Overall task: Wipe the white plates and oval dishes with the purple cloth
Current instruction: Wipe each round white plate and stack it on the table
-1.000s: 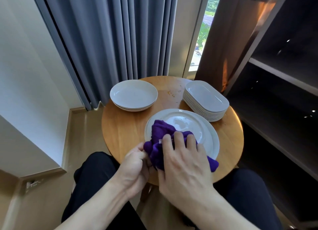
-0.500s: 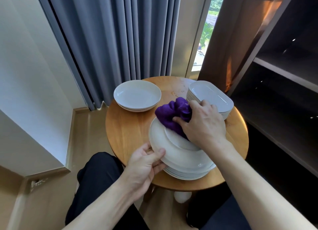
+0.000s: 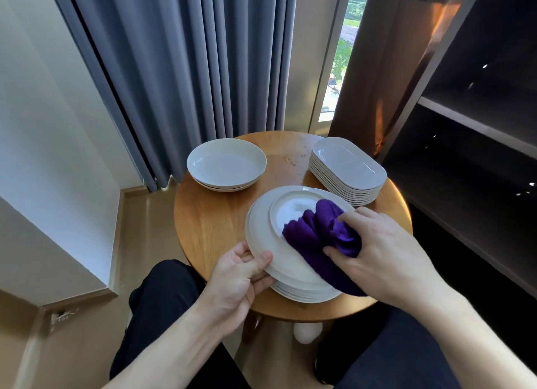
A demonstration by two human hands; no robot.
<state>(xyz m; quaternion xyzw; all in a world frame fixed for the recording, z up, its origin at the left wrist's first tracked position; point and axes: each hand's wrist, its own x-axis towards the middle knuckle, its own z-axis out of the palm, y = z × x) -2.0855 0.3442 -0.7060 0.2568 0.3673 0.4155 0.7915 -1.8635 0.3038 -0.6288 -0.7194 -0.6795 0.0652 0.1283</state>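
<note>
Purple cloth [image 3: 315,236] gripped in right hand [image 3: 389,252] fingers atop plate [image 3: 261,228]; left hand [image 3: 238,278] fingers pinched rim, 8 o'clock.

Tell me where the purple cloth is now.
In the head view, the purple cloth is right of centre, held by the right hand against the top plate, near the oval dishes.

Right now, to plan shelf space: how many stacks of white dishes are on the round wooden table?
3: deep round plates back left; oval dishes back right; flat round plates nearest, under the purple cloth.
</note>
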